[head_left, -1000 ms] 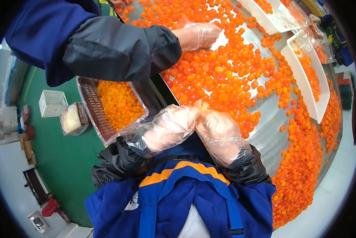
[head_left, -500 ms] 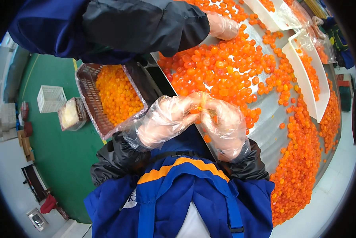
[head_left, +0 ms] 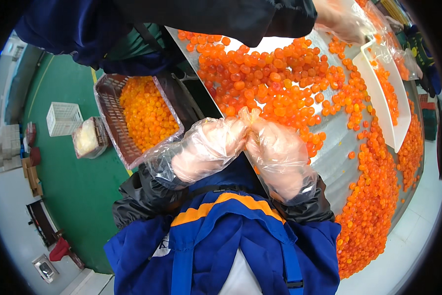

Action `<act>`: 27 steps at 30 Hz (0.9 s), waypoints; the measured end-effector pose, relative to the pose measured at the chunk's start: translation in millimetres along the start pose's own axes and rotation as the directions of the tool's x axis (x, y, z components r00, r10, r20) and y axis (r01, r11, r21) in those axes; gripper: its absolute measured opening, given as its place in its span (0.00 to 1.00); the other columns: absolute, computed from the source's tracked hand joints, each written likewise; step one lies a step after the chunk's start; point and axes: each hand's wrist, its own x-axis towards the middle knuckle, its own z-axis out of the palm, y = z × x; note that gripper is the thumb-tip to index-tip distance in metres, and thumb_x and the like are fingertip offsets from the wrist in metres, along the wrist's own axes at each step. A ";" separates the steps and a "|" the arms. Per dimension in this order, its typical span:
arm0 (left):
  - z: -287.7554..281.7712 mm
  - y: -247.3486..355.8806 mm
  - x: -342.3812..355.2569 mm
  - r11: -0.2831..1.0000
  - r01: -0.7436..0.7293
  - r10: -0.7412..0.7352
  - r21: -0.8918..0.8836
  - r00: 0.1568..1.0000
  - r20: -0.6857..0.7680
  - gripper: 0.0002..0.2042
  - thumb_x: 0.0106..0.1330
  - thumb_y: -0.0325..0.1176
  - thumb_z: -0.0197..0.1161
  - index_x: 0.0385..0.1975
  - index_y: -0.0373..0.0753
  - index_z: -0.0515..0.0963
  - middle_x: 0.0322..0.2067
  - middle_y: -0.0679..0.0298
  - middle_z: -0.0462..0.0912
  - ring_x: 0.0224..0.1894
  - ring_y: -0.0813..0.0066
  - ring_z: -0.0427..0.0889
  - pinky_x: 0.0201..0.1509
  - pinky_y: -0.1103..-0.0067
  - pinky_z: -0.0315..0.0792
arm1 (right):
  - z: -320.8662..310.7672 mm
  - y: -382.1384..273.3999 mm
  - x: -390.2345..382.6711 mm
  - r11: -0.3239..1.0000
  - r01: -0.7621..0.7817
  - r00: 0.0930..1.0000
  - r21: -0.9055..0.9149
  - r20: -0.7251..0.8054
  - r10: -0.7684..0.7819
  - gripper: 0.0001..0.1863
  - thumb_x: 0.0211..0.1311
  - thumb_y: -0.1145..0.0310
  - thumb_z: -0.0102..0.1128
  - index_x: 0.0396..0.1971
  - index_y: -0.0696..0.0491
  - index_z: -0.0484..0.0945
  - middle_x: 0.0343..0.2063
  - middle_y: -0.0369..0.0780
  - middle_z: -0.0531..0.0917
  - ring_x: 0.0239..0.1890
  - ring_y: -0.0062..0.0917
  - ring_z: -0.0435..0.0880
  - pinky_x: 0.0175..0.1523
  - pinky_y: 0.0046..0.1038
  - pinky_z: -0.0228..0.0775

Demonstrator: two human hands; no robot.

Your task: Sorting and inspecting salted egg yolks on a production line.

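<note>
Head view: clear-plastic-gloved left hand [head_left: 210, 146] and right hand [head_left: 277, 149] are meeting fingertip-to-fingertip, any grip hidden. Many glossy round orange balls [head_left: 275, 77] are remaining loose beyond them.

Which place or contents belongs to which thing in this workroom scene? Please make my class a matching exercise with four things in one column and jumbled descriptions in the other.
Things
1. White crate
2. Maroon basket
3. White tray
4. Left hand

Descriptions
A. Holds orange pieces, at the right side of the grey table
B. Close beside the right hand
C. Stands on the green floor
D. Holds yellow-orange pieces

Right pairs: 1-C, 2-D, 3-A, 4-B
</note>
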 end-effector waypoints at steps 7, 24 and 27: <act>-6.3 0.6 3.2 0.967 0.110 -0.119 -0.231 0.993 -0.025 0.16 0.60 0.34 0.72 0.46 0.38 0.79 0.35 0.54 0.85 0.33 0.54 0.86 0.36 0.66 0.79 | -4.8 2.3 5.9 0.977 -0.049 0.994 0.206 -0.090 0.068 0.10 0.56 0.74 0.67 0.39 0.54 0.81 0.29 0.44 0.84 0.33 0.40 0.85 0.39 0.36 0.78; -9.3 -5.3 -2.9 0.850 0.253 -0.268 -0.461 0.963 0.034 0.15 0.62 0.32 0.72 0.46 0.33 0.82 0.50 0.49 0.85 0.48 0.56 0.87 0.52 0.70 0.79 | -18.5 69.1 -38.2 0.641 -0.478 0.720 0.600 -0.150 0.677 0.09 0.65 0.79 0.61 0.44 0.61 0.84 0.36 0.42 0.87 0.38 0.23 0.87 0.48 0.27 0.80; 1.6 -13.9 -5.6 0.774 0.416 -0.406 -0.477 0.905 0.131 0.13 0.67 0.30 0.66 0.48 0.30 0.81 0.51 0.49 0.85 0.49 0.65 0.87 0.52 0.75 0.79 | -35.1 95.3 -72.3 0.565 -0.503 0.592 0.655 -0.216 0.777 0.09 0.68 0.78 0.60 0.45 0.63 0.82 0.35 0.41 0.86 0.37 0.21 0.85 0.48 0.24 0.79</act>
